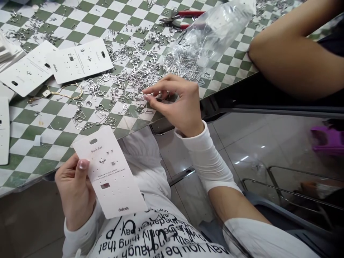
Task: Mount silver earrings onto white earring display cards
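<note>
My left hand [76, 188] grips a white earring card [115, 190] by its left edge, thumb on the front. The card is tilted over my lap, with a hang slot, rows of small holes and a few tiny silver studs in its upper half. Over the table's near edge, my right hand [178, 100] has thumb and index fingertip brought together at the pile of small silver jewelry pieces [134, 79]. Whatever lies between those fingertips is too small to make out. Rings, oval links and tiny studs make up the pile.
Past my right hand lies a clear plastic bag [209, 36] of silver pins, beside red-handled pliers [182, 19]. More white cards [80, 61] lie at the left, near a gold-coloured cord [67, 91]. Another person's bare arm [290, 46] rests at the right edge.
</note>
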Tool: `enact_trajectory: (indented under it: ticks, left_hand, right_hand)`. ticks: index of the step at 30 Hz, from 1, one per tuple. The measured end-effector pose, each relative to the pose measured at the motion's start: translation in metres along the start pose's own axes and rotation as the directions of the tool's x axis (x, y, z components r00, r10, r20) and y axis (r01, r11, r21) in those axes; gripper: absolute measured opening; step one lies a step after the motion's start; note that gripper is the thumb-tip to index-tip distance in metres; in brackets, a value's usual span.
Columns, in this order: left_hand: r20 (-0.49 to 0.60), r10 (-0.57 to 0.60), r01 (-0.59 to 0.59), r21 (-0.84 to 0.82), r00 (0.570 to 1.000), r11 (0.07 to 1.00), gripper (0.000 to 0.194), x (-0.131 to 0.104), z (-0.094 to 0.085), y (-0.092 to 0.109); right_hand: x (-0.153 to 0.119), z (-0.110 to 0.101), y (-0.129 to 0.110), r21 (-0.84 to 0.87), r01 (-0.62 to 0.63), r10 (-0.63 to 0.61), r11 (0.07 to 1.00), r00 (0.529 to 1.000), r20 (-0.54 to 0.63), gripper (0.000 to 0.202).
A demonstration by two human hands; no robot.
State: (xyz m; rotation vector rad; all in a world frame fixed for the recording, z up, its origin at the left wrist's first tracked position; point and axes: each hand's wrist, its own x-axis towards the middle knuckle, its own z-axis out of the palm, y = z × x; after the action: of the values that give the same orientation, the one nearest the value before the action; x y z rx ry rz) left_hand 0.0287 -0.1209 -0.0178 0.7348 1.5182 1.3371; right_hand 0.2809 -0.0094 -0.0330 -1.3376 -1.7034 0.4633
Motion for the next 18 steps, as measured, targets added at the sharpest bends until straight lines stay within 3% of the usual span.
enact_trajectory:
  ticks: [6,11,15,18]
  left_hand:
    - [-0.014,0.063,-0.062,0.058,0.998,0.996,0.045,0.001,-0.002,-0.003]
    - [0.005,0.09,-0.09,0.056,0.996,0.994,0.059,0.004,-0.003,0.0]
    - [0.006,0.097,-0.098,0.094,0.995,0.991,0.062,0.006,-0.001,0.005]
    - [-0.009,0.089,-0.088,0.095,0.996,0.992,0.063,0.007,0.0,0.008]
  right_hand:
    - [0.009,-0.002,0.006,-0.027,-0.024,0.023,0.999,1.0,-0.015,0.006]
    - [0.018,-0.004,0.004,-0.132,-0.054,0.05,0.99,0.998,-0.034,0.008]
    - [0.039,-0.01,0.009,-0.116,0.023,-0.026,0.993,0.999,-0.021,0.018]
    - [0.062,-0.017,0.012,-0.125,-0.051,0.052,0.991,0.999,-0.001,0.028]
